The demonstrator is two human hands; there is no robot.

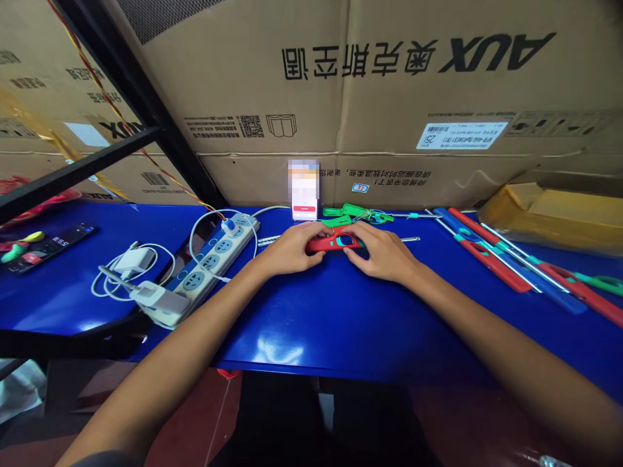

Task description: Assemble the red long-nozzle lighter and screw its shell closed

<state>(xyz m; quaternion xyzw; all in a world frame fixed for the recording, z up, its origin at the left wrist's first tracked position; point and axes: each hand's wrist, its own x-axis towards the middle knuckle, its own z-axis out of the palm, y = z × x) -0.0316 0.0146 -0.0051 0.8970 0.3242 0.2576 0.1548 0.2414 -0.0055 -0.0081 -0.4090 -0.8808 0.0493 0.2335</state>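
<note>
My left hand (293, 249) grips the left end of a red lighter handle (329, 244), thumb below and fingers on top. The fingers of my right hand (378, 251) pinch its right end, by the finger opening and a teal trigger part. The handle lies level just above the blue table. Right behind it are green lighter handle pieces (354, 210). A thin metal rod (411, 239) sticks out to the right of my right hand; whether it joins the handle is hidden. More metal rods (267, 240) lie beside my left hand.
A lit phone (304, 194) leans on the large cardboard box (370, 110) behind. Left stands a white power strip (214, 259) with chargers and cables. Several red, blue and green long lighters (511, 259) lie right, before a small open carton (549, 217). A black rack post crosses the left.
</note>
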